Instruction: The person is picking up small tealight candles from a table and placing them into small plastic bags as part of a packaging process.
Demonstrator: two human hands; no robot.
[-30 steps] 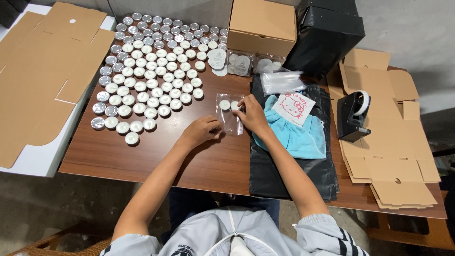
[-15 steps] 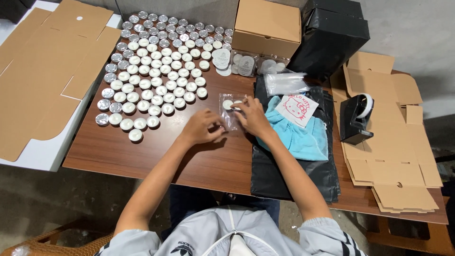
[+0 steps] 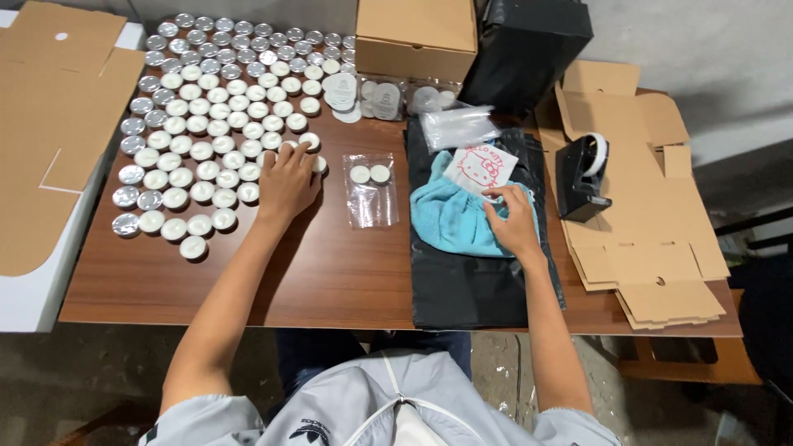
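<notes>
My left hand (image 3: 288, 179) rests on the near right corner of a field of several white tealight candles (image 3: 206, 124) in silver cups, fingertips touching a few of them. A small clear plastic bag (image 3: 370, 190) with two tealights in its top lies flat on the wooden table (image 3: 330, 272) between my hands, untouched. My right hand (image 3: 510, 219) lies on a turquoise cloth (image 3: 450, 219) that sits on a black plastic sheet (image 3: 471, 285); its fingers pinch the cloth's edge below a white card with a pink cartoon print (image 3: 479, 168).
A closed cardboard box (image 3: 415, 37) and a black bag (image 3: 524, 49) stand at the back. A black tape dispenser (image 3: 582, 175) sits on flat cardboard blanks (image 3: 652, 264) at right. More flat cardboard (image 3: 49, 124) lies left. Clear bags (image 3: 458, 125) and plastic lids (image 3: 363, 92) lie behind.
Both hands let go of the small bag, which now lies on the table. My left hand moved left to the candles; my right hand moved right onto the turquoise cloth.
</notes>
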